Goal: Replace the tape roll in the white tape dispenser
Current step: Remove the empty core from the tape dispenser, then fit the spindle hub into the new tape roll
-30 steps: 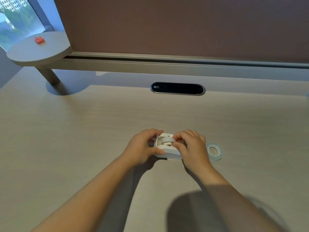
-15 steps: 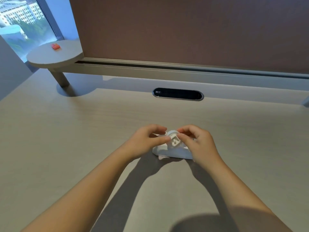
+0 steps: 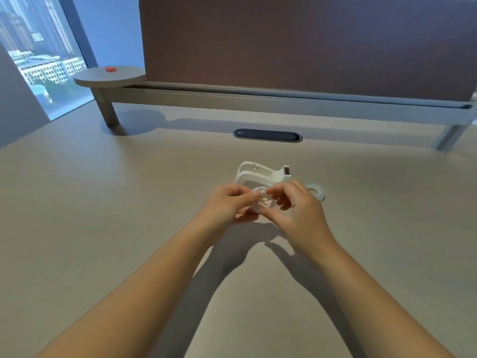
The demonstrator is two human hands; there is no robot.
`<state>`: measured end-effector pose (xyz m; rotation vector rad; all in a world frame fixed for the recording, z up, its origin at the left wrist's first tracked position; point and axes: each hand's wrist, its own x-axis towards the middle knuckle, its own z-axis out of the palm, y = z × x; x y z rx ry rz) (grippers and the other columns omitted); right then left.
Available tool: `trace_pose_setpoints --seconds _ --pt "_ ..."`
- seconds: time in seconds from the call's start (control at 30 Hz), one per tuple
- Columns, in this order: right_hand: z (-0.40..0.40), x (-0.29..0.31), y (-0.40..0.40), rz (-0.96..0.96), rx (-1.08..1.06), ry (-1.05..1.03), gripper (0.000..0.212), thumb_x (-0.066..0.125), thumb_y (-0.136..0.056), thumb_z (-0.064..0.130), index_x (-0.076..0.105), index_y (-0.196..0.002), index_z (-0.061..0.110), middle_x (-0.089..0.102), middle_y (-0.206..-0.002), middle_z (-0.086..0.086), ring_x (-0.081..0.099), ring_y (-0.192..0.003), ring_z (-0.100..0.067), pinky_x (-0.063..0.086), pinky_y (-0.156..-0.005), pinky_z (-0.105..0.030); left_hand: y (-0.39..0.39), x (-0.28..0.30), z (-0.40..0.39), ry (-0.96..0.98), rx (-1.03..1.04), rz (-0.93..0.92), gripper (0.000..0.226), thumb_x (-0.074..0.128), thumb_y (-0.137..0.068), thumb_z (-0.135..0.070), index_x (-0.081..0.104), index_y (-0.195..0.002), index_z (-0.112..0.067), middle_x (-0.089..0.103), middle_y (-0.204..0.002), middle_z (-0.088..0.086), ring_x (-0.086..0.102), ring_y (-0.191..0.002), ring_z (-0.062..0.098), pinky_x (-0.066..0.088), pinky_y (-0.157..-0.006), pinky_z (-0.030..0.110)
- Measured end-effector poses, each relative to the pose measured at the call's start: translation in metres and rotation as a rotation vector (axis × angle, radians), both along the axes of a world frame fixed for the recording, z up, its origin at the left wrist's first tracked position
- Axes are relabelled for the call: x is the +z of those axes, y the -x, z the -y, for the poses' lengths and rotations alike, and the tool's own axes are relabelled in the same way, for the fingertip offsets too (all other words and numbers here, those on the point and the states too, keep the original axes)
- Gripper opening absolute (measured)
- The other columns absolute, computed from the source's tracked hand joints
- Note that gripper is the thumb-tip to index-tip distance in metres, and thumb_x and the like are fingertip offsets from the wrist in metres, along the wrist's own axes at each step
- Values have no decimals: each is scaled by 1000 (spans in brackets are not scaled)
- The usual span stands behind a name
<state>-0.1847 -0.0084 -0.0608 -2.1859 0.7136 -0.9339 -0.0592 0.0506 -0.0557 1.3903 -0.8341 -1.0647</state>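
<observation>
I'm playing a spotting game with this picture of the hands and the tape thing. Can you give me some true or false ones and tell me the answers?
1. Both hands are holding a small white spool piece. True: the left hand and right hand pinch the spool between them.
2. The white tape dispenser is lifted in the air. False: it sits on the desk, beyond the hands.
3. A tape roll lies on the desk beside the right hand. True.
4. The tape roll is already inside the dispenser. False: the dispenser's cradle looks empty.
5. A small red thing sits on the round shelf. True.
</observation>
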Motion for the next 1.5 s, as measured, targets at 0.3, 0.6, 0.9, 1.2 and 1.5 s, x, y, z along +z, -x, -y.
trace_pose_setpoints --seconds 0.3,0.6,0.9,1.2,1.5 --pt "-53 21 19 -52 -41 281 20 64 -78 20 62 -93 8 57 -88 -2 45 -67 -5 33 -60 -5 22 24 -55 133 34 204 16 56 -81 -16 62 -68 -9 61 -68 5 58 -61 12 53 -55 13" --pt "-41 9 37 19 -58 171 13 58 -81 12 59 -94 8 55 -82 3 50 -66 -4 42 -61 -2 34 11 -37 94 54 197 17 53 -83 -15 61 -69 -9 58 -69 6 56 -63 14 52 -56 16" --pt "8 -30 39 115 -202 -217 21 55 -84 14 58 -104 14 53 -77 10 52 -70 -9 43 -55 -6 24 -42 5 -23 169 586 7 55 -82 -16 61 -84 -14 62 -77 7 58 -65 18 52 -70 35" --pt "29 -43 44 98 -234 -290 20 59 -80 7 60 -100 9 54 -76 7 53 -66 -5 42 -51 1 14 -52 23 -48 138 1141 30 40 -89 -24 63 -91 -4 64 -101 16 55 -92 30 30 -69 25" --pt "53 -43 73 102 -339 -274 21 53 -85 10 57 -104 7 61 -89 -6 61 -73 -12 46 -53 -3 46 -31 45 88 56 1342 29 45 -87 -15 57 -109 -1 58 -118 17 52 -106 33 44 -87 38"
